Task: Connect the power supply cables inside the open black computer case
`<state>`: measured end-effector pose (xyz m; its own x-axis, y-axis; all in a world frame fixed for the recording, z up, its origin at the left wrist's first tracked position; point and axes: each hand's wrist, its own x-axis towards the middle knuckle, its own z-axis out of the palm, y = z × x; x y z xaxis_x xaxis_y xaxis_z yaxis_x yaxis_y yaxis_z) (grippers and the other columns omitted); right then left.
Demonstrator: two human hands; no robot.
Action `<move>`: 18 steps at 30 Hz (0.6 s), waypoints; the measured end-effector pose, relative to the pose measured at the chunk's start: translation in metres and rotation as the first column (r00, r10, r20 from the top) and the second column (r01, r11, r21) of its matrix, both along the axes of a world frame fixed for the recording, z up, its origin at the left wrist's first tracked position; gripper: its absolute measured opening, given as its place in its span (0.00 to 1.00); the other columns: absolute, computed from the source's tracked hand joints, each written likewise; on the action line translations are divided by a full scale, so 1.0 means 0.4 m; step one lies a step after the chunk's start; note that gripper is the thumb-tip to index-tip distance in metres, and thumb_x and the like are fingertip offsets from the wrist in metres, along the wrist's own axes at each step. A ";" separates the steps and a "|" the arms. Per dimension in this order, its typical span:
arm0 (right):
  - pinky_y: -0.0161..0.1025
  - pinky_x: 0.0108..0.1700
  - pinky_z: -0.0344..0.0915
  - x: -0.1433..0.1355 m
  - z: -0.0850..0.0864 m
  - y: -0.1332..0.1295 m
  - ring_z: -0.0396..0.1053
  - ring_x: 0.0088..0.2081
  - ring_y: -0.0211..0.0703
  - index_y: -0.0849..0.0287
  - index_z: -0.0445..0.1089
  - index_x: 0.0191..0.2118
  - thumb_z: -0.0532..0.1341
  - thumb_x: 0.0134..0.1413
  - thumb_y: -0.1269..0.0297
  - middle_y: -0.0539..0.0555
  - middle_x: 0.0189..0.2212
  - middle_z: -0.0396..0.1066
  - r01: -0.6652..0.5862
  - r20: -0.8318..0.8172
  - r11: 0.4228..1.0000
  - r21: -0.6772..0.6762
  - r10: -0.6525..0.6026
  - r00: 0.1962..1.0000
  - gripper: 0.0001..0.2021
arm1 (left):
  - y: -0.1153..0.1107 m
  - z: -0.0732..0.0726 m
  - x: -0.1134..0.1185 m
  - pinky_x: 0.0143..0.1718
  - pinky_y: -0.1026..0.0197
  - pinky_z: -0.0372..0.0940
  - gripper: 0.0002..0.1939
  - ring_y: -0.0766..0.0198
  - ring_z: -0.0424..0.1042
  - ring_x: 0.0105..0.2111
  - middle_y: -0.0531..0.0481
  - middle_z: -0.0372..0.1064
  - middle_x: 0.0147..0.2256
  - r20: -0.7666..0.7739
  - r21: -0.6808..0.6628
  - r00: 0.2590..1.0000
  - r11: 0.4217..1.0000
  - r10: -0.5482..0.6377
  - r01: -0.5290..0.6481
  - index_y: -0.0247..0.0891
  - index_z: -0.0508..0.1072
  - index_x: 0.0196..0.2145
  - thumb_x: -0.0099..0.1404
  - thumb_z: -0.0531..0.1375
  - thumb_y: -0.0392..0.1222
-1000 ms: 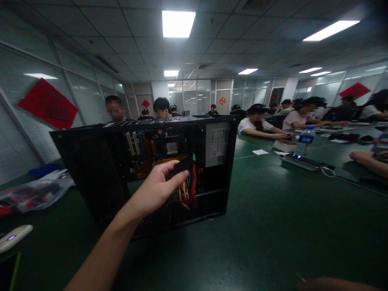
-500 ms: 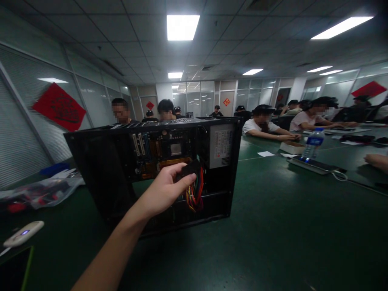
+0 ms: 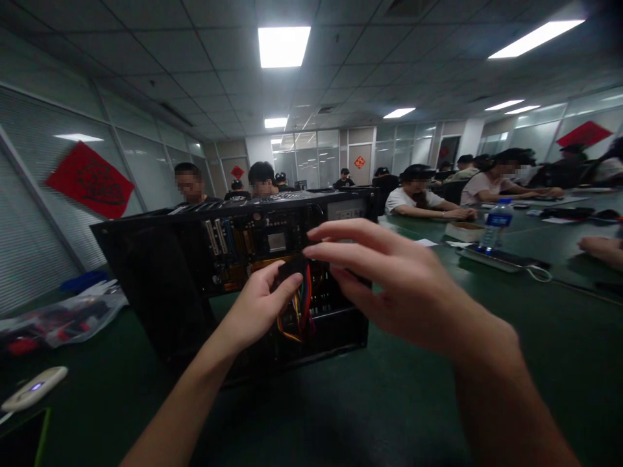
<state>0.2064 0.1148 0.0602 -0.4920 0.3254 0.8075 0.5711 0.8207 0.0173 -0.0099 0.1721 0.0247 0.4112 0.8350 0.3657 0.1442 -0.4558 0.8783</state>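
My right hand [image 3: 403, 285] has just come in beside the connector [image 3: 293, 264], grip apart; whether it touches I cannot tell. My left hand [image 3: 257, 308] stays clamped on the connector, wires [image 3: 307, 292] below, at the open case [image 3: 156, 285] on the bench [image 3: 535, 337]. Both hands now attend the wiring.

The computer case [image 3: 146, 285] stands on the table [image 3: 418, 402], power supply [image 3: 342, 209] at its upper right. The left hand [image 3: 256, 305], at the wire bundle [image 3: 307, 292], and right hand [image 3: 403, 288] are before the case. A plastic bag [image 3: 73, 321] lies left; a bottle [image 3: 497, 226] stands right.
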 end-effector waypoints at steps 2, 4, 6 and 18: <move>0.49 0.55 0.69 -0.043 -0.016 0.051 0.64 0.57 0.52 0.56 0.67 0.57 0.53 0.63 0.75 0.61 0.59 0.63 0.046 0.109 0.996 0.078 -0.055 0.993 0.19 | 0.004 0.001 -0.004 0.28 0.67 0.62 0.16 0.69 0.62 0.26 0.56 0.63 0.25 0.043 -0.003 0.999 1.000 0.022 -0.021 0.36 0.69 0.36 0.63 0.64 0.52; 0.49 0.55 0.69 -0.079 -0.037 0.099 0.64 0.57 0.51 0.60 0.67 0.57 0.52 0.64 0.75 0.62 0.58 0.64 0.051 0.205 0.992 0.118 -0.075 0.976 0.19 | 0.011 0.004 -0.013 0.23 0.69 0.56 0.15 0.72 0.55 0.22 0.59 0.58 0.22 0.081 -0.022 0.996 0.999 0.040 -0.038 0.36 0.69 0.35 0.61 0.65 0.51; 0.49 0.55 0.69 -0.100 -0.055 0.132 0.63 0.57 0.51 0.62 0.66 0.57 0.51 0.63 0.76 0.63 0.58 0.64 0.038 0.244 0.988 0.148 -0.073 0.967 0.19 | 0.017 0.009 -0.024 0.21 0.70 0.51 0.15 0.74 0.52 0.21 0.60 0.55 0.22 0.118 -0.059 0.992 0.997 0.051 -0.044 0.36 0.69 0.34 0.61 0.66 0.50; 0.42 0.47 0.70 -0.096 -0.106 0.201 0.68 0.48 0.45 0.62 0.68 0.53 0.52 0.66 0.73 0.61 0.49 0.70 0.132 0.121 0.985 0.114 -0.146 0.982 0.14 | 0.023 0.042 -0.098 0.42 0.63 0.69 0.30 0.65 0.71 0.40 0.47 0.69 0.44 0.025 -0.188 0.995 0.977 -0.101 0.104 0.41 0.67 0.60 0.61 0.66 0.39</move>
